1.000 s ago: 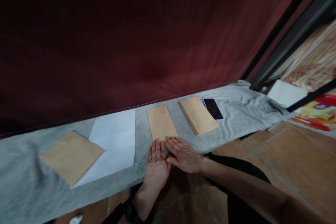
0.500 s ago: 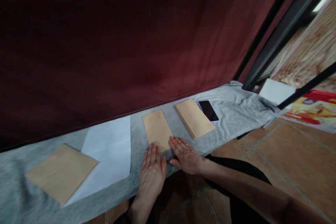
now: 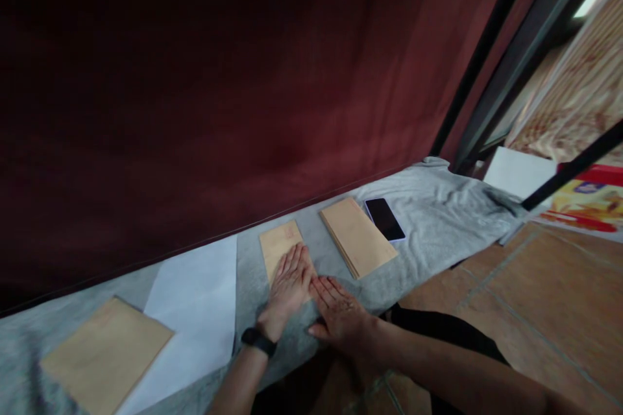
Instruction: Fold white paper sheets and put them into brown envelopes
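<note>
A brown paper envelope (image 3: pixel 281 241) lies flat on the grey cloth in front of me. My left hand (image 3: pixel 291 279), with a black band on its wrist, rests flat across the envelope's middle, fingers stretched out. Against its lower right edge lies my right hand (image 3: pixel 339 311), also flat with the fingers out, its tips touching the side of my left hand. Both palms are hidden. To the right is a stack of similar envelopes (image 3: pixel 357 237), partly overlapping a phone (image 3: pixel 385 218) with a dark screen.
Grey cloth (image 3: pixel 438 207) covers the narrow bench. On its left, another brown envelope (image 3: pixel 107 356) overlaps white paper (image 3: pixel 195 301). A dark red curtain (image 3: pixel 243 110) hangs behind. Black metal bars (image 3: pixel 491 45) stand at the right, near a colourful printed box (image 3: pixel 591 198) on the tiled floor.
My left hand has slid up and forward over the envelope, from its lower edge to its middle. My right hand stays by the lower right edge. The view has tilted slightly upward.
</note>
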The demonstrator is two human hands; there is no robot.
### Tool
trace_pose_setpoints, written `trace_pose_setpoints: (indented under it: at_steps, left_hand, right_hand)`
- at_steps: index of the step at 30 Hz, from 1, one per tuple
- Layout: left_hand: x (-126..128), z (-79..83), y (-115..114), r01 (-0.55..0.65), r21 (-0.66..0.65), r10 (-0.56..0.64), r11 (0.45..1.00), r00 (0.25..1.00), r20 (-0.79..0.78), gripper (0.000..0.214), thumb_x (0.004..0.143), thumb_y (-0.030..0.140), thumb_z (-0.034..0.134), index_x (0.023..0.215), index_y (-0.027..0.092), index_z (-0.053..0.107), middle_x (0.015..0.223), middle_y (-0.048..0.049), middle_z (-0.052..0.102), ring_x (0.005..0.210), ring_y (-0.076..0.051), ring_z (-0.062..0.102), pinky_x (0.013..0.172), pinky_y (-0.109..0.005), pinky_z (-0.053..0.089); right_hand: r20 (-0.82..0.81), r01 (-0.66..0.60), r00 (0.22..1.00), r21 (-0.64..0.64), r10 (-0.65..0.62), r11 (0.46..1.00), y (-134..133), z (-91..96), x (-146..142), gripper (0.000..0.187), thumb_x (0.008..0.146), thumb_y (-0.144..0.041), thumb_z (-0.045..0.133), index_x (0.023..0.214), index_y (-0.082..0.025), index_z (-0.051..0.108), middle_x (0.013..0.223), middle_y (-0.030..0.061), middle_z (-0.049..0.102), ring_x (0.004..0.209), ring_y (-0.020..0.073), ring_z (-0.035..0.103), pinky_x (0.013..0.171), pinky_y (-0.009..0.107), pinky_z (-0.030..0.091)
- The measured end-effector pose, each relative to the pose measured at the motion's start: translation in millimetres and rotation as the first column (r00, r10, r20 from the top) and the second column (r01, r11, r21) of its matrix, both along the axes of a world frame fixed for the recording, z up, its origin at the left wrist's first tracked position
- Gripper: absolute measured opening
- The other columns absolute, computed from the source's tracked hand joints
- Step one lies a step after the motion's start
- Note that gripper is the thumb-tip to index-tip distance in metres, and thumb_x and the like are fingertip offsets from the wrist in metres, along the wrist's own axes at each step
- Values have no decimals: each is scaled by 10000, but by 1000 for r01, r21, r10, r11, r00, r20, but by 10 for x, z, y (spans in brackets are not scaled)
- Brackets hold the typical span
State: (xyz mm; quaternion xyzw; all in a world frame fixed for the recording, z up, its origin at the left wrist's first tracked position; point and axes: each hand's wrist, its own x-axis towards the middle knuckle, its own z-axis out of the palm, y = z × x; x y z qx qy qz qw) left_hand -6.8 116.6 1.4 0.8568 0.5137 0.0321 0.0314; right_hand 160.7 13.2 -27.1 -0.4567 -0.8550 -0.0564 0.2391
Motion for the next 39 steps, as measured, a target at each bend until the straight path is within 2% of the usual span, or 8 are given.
trace_pose_setpoints:
  at_steps: [6, 10, 15, 20, 24, 30, 34, 39]
  left_hand:
    - [139, 27, 705, -110, 47, 110, 993, 994, 9, 663, 1030, 444, 165, 1566, 79, 303, 1650, -144, 285, 1550, -232, 211, 1266, -438, 165]
    - [145, 5, 828, -127, 79, 125, 989, 992, 25, 674, 1030, 467, 163, 1569, 85, 297, 1641, -146, 309, 1550, -234, 216, 1264, -456, 154]
    - [68, -39, 562, -130, 101, 129, 986, 991, 22, 668, 1027, 462, 190, 1569, 87, 295, 1646, -164, 278, 1547, -263, 220, 1249, -501, 195]
    - [-74, -112, 145, -92, 85, 90, 992, 996, 28, 624, 1023, 406, 224, 1577, 124, 281, 1641, -152, 295, 1540, -239, 236, 1232, -484, 260]
    - [-199, -182, -230, -112, 102, 108, 988, 993, 45, 642, 1013, 399, 258, 1575, 89, 270, 1637, -189, 293, 1544, -264, 220, 1227, -519, 268]
    - [-332, -255, -712, -308, 205, 265, 929, 941, 211, 654, 1004, 437, 311, 1527, 46, 352, 1581, -245, 394, 1502, -314, 331, 1191, -520, 337]
    - [-331, -162, -816, -430, 159, 360, 888, 869, 339, 694, 960, 469, 437, 1498, 33, 384, 1420, -274, 561, 1341, -364, 528, 1097, -535, 441]
    - [-345, -44, -742, -514, 17, 438, 857, 747, 500, 795, 885, 399, 585, 1568, 144, 268, 1191, -174, 661, 1083, -324, 657, 988, -538, 513]
  right_hand:
    - [26, 26, 999, -38, -25, 999, -23, 111, -7, 795, 1006, -617, 444, 1527, -19, 382, 1568, 201, 421, 1455, 291, 394, 1223, 406, 307]
    - [29, 25, 999, -33, -24, 999, -23, 121, -24, 798, 1011, -610, 437, 1536, -14, 358, 1572, 206, 412, 1464, 295, 376, 1233, 418, 287]
    - [-4, 6, 1000, -86, -7, 996, -8, 88, -27, 791, 994, -586, 494, 1523, -9, 386, 1570, 219, 407, 1459, 303, 385, 1224, 424, 306]
    - [-8, 2, 1000, -114, -3, 993, 8, 38, -43, 767, 1000, -568, 490, 1510, 0, 414, 1572, 220, 397, 1463, 310, 381, 1221, 433, 308]
    - [6, 9, 1000, -168, -8, 986, 12, 42, -60, 786, 1000, -579, 484, 1535, -13, 376, 1584, 212, 378, 1477, 294, 360, 1232, 438, 285]
    - [-8, 25, 1000, -141, -27, 990, -6, 50, -74, 767, 1000, -566, 496, 1518, -7, 403, 1592, 222, 354, 1486, 301, 343, 1228, 443, 287]
    - [18, 19, 1000, -180, -16, 984, 15, 65, -104, 762, 1002, -547, 503, 1523, -3, 389, 1586, 238, 354, 1484, 317, 346, 1227, 469, 278]
    - [29, 38, 999, -226, -32, 973, 27, 127, -128, 755, 1008, -535, 491, 1516, 15, 392, 1585, 256, 341, 1481, 329, 350, 1226, 465, 279]
